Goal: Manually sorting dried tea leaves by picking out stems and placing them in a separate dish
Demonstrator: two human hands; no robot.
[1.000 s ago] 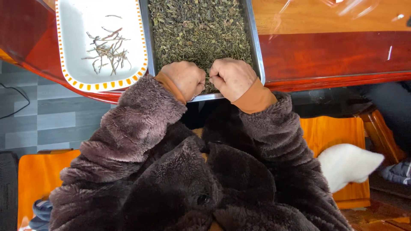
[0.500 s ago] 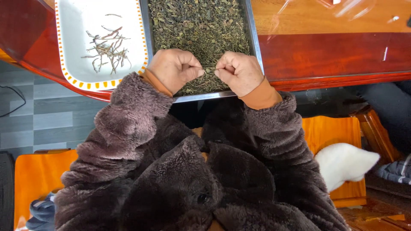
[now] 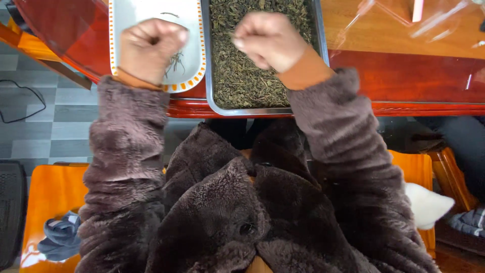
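**Fists held over dish and leaf tray**

The left hand (image 3: 150, 48) is held curled shut above the white oblong dish with the orange-dotted rim (image 3: 194, 76), where thin stems (image 3: 176, 60) are seen. The right hand (image 3: 268, 39), fingers pinched together, is held over the steel tray of dark dried leaves (image 3: 242, 76); whether anything is gripped cannot be told.

Even, soft daylight throughout; no hard shadows. Strong white glare streaks on glossy table top (image 3: 404, 35), upper right, washing out wood grain there; fainter sheen along red table edge. White plate (image 3: 189, 20) close to overexposed, little surface detail. Left hand (image 3: 149, 48) and right hand (image 3: 268, 40) slightly soft, motion blur at knuckles; fur sleeves in sharp focus, pile clearly resolved. Dried leaves in metal tray (image 3: 262, 110) moderately sharp. Wide-angle bending at frame edges; floor tiles lower left dimmer, cooler.
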